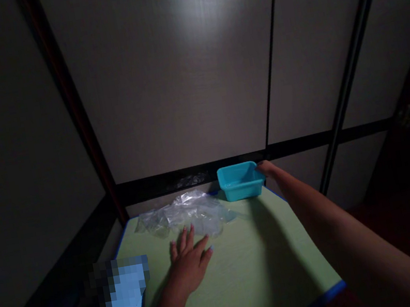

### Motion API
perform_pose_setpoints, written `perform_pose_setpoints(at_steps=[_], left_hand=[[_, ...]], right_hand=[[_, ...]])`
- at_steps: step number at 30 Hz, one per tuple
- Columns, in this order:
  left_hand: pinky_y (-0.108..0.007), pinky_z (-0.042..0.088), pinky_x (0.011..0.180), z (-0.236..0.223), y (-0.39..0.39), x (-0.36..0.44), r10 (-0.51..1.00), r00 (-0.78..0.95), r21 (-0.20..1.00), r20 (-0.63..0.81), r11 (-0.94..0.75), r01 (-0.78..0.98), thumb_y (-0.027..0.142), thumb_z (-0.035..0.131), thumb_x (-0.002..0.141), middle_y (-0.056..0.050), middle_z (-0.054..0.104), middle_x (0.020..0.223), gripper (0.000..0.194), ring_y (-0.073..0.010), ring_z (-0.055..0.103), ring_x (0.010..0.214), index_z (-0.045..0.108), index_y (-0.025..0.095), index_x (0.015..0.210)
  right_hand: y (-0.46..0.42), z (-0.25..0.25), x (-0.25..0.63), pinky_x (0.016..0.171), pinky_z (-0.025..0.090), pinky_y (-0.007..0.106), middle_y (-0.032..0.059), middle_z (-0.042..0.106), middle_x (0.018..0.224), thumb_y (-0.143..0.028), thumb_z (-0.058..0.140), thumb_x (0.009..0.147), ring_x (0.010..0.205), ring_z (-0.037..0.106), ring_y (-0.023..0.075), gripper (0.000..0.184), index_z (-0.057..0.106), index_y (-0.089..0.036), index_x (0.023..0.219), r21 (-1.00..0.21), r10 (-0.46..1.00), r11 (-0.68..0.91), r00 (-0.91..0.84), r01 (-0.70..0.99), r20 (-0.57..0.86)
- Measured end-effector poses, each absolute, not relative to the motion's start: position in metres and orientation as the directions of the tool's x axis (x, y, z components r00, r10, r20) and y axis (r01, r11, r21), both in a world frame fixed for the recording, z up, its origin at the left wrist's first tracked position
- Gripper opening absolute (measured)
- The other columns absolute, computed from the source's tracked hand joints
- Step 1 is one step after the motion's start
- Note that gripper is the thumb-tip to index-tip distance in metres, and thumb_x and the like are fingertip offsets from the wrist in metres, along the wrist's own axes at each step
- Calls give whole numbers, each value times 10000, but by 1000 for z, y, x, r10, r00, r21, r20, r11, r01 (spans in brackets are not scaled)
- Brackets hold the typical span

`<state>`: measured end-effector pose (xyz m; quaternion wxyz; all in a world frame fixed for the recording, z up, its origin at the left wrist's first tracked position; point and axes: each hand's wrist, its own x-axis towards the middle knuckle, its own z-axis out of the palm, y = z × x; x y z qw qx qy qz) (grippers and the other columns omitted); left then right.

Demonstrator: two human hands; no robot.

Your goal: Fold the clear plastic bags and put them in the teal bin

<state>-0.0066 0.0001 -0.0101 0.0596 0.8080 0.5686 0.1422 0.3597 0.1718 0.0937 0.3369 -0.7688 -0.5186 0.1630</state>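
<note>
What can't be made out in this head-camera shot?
Head view:
- Right hand: its fingertips are hidden behind the blue plastic tub, so any grip cannot be told.
- Pixelated object: the blur hides what it is, and the bottom edge of the view cuts it off.
- Crumpled clear plastic: its folds and the dim light hide its exact form and whether anything is inside.
- Green table: the bottom edge of the view cuts off its near side.

Small teal plastic tub, upright, just beside a crumpled sheet of clear plastic
</note>
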Motion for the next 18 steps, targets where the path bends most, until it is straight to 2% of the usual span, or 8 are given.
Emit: perform_pose_setpoints(at_steps=[6,11,14,16,18], left_hand=[[-552,63,1059,-12,1,-6,928,338,260,156,-369,892,472,334,883,-17,235,1479,432,-248,96,1375,467,361,1279],[-519,94,1077,-9,1,-5,918,370,281,143,-396,874,459,296,893,-11,304,1454,458,-222,177,1362,458,308,1293],[-486,99,1088,-10,1,-5,913,381,297,144,-407,864,432,297,899,-8,368,1423,446,-204,232,1345,449,303,1299],[-483,104,1088,-12,1,-5,910,385,299,155,-415,860,430,315,896,-11,394,1408,445,-205,253,1336,441,301,1303],[-496,124,1080,-14,1,-5,908,378,294,178,-416,861,435,321,896,-21,407,1400,452,-216,263,1331,435,286,1307]], right_hand=[[184,86,355,463,351,195,45,575,573,-166,576,783,534,495,113,155,665,-60,853,-656,912,-231,395,719,112],[183,83,352,535,397,230,98,611,645,-228,559,814,631,548,165,209,671,-54,845,-590,920,-232,372,774,126],[176,84,349,688,422,272,167,621,889,-287,524,840,842,562,219,320,626,-39,1014,-536,908,-223,374,814,191],[165,88,344,813,389,324,207,539,1112,-319,498,850,1024,491,263,431,521,-58,1193,-497,884,-218,386,840,266],[150,92,333,897,331,374,206,428,1255,-326,473,855,1142,388,289,501,408,-112,1304,-442,854,-170,355,881,380]])
